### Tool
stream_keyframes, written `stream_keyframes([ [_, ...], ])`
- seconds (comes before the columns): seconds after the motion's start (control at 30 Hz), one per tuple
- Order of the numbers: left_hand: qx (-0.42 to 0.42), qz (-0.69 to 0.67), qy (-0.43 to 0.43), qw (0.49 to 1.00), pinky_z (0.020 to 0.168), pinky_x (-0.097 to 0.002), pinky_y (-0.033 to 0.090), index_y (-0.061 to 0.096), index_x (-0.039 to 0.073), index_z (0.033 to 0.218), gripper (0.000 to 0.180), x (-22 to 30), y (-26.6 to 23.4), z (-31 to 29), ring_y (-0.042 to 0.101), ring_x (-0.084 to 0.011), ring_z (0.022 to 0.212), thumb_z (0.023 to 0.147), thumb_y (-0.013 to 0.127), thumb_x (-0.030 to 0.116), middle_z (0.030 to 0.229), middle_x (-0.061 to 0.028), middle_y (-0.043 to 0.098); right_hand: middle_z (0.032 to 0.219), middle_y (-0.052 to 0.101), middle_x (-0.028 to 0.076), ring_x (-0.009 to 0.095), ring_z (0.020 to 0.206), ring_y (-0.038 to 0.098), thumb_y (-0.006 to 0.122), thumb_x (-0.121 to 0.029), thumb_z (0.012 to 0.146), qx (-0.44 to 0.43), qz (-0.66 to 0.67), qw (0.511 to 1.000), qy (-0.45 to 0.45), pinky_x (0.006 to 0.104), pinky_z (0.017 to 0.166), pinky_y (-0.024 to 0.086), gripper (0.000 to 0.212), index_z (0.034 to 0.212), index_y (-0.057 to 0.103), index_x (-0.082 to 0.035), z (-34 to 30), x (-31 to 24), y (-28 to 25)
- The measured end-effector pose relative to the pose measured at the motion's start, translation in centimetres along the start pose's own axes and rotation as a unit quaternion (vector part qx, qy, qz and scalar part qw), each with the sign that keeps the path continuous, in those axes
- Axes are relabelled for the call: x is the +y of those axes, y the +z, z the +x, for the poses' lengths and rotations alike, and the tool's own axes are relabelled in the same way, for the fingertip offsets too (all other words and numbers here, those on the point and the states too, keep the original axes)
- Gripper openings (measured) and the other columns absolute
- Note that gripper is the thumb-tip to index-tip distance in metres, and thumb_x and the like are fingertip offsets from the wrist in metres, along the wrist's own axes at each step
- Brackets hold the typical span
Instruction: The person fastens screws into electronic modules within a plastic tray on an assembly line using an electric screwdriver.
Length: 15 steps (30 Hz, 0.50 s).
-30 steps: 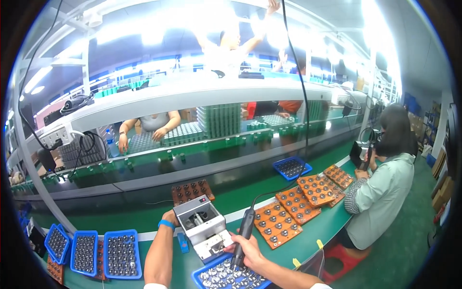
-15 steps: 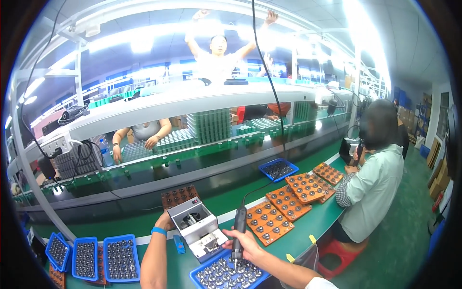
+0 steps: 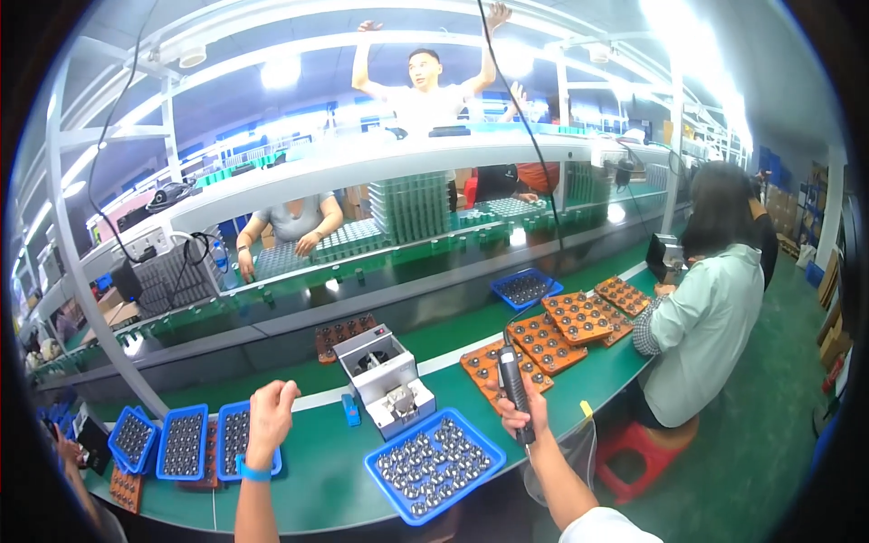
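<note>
In my right hand [image 3: 523, 418] is a black electric screwdriver [image 3: 513, 378], its cable running up from the top end. Hand and tool are raised in front of an orange board [image 3: 484, 371] of round metal parts. My left hand [image 3: 272, 414], a blue band at the wrist, hovers beside a blue tray [image 3: 279, 460] with its fingers curled; what they hold, if anything, is hidden. Between my hands stands a grey screw feeder [image 3: 418, 418] with an open top. Directly before it, a larger blue tray [image 3: 387, 491] contains many small metal parts.
More blue trays [image 3: 184, 442] line the left side. Orange boards [image 3: 579, 319] are stacked to the right, near a seated co-worker [image 3: 715, 308]. A small blue object [image 3: 351, 410] lies beside the feeder. Behind the bench runs a conveyor [image 3: 434, 285].
My left hand has left the feeder's side and moved left, toward the trays. My right hand has lifted the screwdriver off the tray of metal parts, up and right. The view has shifted slightly.
</note>
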State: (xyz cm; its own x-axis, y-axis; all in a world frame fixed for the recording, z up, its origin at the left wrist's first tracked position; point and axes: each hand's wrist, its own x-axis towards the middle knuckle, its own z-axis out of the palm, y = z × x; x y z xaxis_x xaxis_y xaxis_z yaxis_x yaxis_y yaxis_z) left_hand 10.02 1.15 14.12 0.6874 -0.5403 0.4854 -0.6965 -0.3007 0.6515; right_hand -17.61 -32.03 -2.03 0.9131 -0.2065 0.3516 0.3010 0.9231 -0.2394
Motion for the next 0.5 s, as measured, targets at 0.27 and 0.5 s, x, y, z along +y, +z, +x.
stream_keyframes([
  [0.27,-0.523,-0.205,-0.125,0.818,0.065,-0.0288,0.051,0.07,0.002,0.098,0.026,6.2,-0.3,-21.4,0.061,-0.0117,0.069,0.095,0.06,0.026,0.077,-0.0103,0.067,0.072,0.052,0.008,0.007,0.044,0.041,0.04,-0.058,0.096,-0.002,0.014,1.0,-0.002,0.0226,0.044,0.042,0.073,0.136,0.039,0.004,0.2,-0.1,-0.6],
  [0.5,-0.395,0.199,-0.109,0.89,0.094,-0.0446,0.046,0.067,0.01,0.112,0.05,-18.0,22.1,-31.9,0.06,-0.0346,0.111,0.095,0.041,0.048,0.118,-0.0161,0.064,0.07,0.049,0.007,0.007,0.047,0.044,0.043,-0.055,0.096,-0.021,0.055,0.998,0.005,0.0216,0.046,0.042,0.073,0.137,0.038,0.005,1.2,0.1,-1.0],
])
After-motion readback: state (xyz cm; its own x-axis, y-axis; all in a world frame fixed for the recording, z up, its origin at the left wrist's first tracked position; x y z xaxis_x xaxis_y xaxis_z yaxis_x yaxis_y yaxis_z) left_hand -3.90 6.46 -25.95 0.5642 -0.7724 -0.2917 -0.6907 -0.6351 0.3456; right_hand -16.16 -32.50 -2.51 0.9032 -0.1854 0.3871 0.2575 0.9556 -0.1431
